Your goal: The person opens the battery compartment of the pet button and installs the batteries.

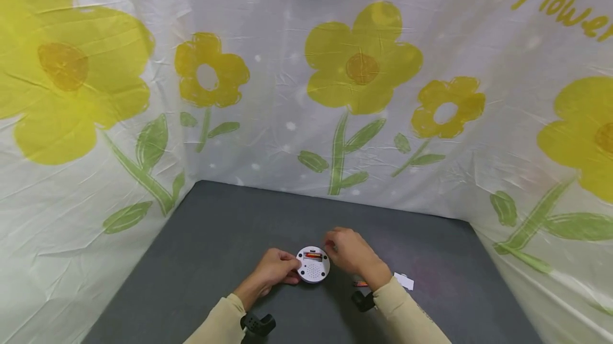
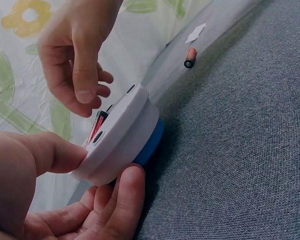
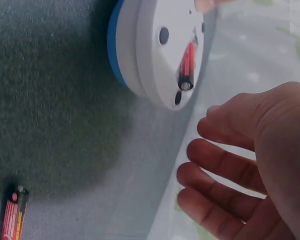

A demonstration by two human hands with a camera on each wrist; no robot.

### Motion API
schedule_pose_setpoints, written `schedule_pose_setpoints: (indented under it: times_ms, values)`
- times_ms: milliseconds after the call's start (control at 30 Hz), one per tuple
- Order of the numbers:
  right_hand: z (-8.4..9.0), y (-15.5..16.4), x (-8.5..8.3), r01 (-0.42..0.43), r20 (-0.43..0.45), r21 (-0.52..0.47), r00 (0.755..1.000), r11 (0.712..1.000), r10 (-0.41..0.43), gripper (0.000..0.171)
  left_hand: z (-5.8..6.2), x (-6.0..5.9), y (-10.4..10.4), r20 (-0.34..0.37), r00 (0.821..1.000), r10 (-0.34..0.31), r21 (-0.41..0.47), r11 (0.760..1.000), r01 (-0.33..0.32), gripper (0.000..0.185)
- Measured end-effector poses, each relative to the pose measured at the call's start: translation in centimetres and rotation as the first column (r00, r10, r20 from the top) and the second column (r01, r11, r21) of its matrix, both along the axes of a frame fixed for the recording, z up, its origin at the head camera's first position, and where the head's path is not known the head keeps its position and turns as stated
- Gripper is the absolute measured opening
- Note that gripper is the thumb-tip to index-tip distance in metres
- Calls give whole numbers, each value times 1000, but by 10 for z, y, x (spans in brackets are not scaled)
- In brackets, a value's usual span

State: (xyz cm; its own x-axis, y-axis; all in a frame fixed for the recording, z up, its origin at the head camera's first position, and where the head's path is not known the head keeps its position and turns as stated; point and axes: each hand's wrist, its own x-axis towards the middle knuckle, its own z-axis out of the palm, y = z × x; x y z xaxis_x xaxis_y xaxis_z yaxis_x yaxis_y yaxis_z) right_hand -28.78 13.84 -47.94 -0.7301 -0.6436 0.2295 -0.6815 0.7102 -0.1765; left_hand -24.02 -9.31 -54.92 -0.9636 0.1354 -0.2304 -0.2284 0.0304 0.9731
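Left hand (image 1: 274, 271) grips the round white plastic device (image 1: 313, 264); right hand (image 1: 348, 251) hovers relaxed beside it. Only wrist views show its blue underside.

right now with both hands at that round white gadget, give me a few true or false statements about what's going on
1. The left hand grips the round white device by its rim. True.
2. The right hand holds a battery. False: its fingers are relaxed and hold nothing, hovering beside the device.
3. A battery sits in the device's open compartment. True.
4. The grey table bears no loose battery. False: a spare battery lies on it near the right hand.
5. The device has a blue underside. True.
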Motion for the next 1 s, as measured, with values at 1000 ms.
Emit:
schedule_pose_setpoints:
  times_ms: [1000]
  values:
    - [-13,0,-9,176,524,-205,851,963,-44,12,0,-1,0,12,1000,-14,-16,1000,14,23]
